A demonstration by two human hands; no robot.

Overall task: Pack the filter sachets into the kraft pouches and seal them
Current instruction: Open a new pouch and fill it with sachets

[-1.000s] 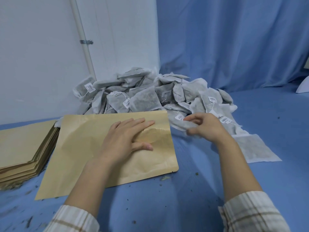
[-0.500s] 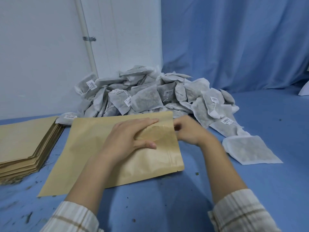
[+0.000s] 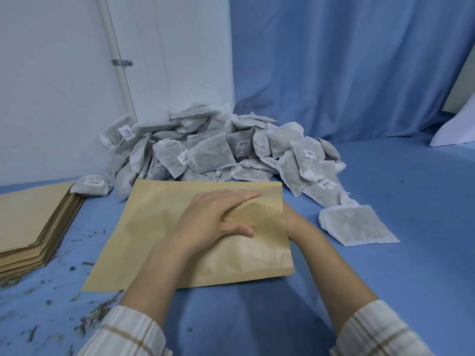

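A kraft pouch (image 3: 159, 227) lies flat on the blue surface in front of me, its mouth facing right. My left hand (image 3: 213, 219) rests on top of it with straight fingers, pressing the paper down. My right hand (image 3: 290, 219) has gone into the pouch mouth. Only its wrist end shows, and the fingers are hidden under the paper, where a rounded bulge stands out. Behind the pouch a heap of grey filter sachets (image 3: 210, 152) with white tags is piled against the wall. One sachet (image 3: 357, 224) lies apart to the right of the pouch.
A stack of flat kraft pouches (image 3: 30, 222) sits at the left edge. Dried herb crumbs (image 3: 90, 312) litter the surface at the front left. A blue curtain hangs behind, and a white sheet (image 3: 455, 129) leans at the far right.
My right hand came from the sachet heap to the pouch mouth and slid inside. My left hand stayed on top of the pouch.
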